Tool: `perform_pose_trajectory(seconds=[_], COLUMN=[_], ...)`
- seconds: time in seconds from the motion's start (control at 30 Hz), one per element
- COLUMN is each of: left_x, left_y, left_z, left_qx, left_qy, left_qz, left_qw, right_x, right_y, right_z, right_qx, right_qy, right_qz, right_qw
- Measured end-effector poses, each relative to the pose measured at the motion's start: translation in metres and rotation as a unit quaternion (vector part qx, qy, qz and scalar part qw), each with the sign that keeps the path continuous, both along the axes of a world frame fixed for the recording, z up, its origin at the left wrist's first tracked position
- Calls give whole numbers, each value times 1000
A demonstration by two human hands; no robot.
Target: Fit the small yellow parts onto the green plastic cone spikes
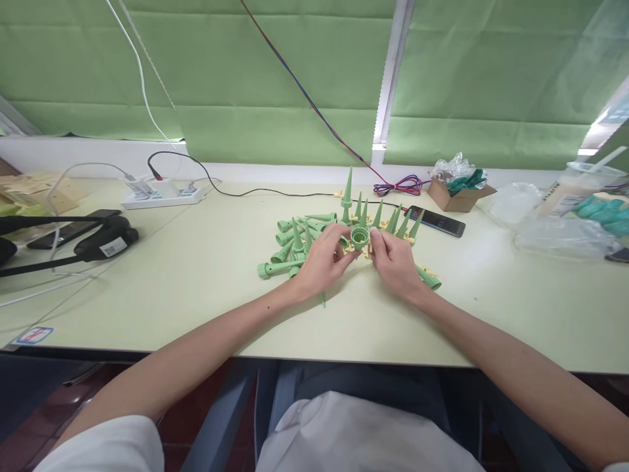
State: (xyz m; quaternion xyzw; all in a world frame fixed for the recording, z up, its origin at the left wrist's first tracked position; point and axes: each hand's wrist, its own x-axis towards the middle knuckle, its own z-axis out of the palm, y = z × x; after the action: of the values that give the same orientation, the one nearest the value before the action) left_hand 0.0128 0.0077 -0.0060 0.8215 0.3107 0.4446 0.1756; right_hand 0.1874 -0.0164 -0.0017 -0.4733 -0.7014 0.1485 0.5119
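My left hand (325, 259) is closed around a green plastic watering spike (360, 238), its round open end facing me. Just right of that end, my right hand (394, 263) has thumb and fingers pinched together. A bit of yellow shows by its fingertips, too small to make out. Behind both hands, several green cone-shaped spikes (378, 214) stand upright among small yellow plastic pieces (411, 240). More green spikes (281, 267) lie in a pile beside my left hand. One green tube (428, 278) lies partly hidden behind my right wrist.
A phone (435, 221) on a cable lies behind my right hand. Farther right are a cardboard box (460, 196), plastic bags (565, 237) and a drink cup (570, 190). At left stand a power strip (164, 196) and a black headset (105, 239). The table's front edge runs before me.
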Motion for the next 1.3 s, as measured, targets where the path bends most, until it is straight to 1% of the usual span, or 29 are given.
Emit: perform_pose_trajectory(seconds=[0.1,0.23,0.3,0.37,0.47,0.6,1.0,1.3], left_x=[1,1,2,2,3,3,1,-3], left_y=[-3,-7,-8,-9,-10,-10,-11,-10], left_z=[5,11,13,15,18,20,21,19], left_qx=[-27,-118,-196,-271,-333,-354,-361,-361], left_qy=[-4,-11,-40,-75,-99,-103,-95,-52], left_qz=[1,-12,-32,-58,-84,-93,-131,-128], left_qw=[1000,993,979,958,934,925,918,922], right_x=[1,2,2,2,1,0,2,2], right_y=[0,0,-1,-1,-1,-2,-2,-1], right_z=[0,-1,-1,-1,-1,-1,-2,-1], right_qx=[9,18,17,17,18,16,21,-7], right_qy=[15,28,23,13,-8,-14,-23,-23], right_qz=[-10,-13,-8,-2,11,23,24,31], right_qw=[1000,999,1000,1000,1000,1000,999,999])
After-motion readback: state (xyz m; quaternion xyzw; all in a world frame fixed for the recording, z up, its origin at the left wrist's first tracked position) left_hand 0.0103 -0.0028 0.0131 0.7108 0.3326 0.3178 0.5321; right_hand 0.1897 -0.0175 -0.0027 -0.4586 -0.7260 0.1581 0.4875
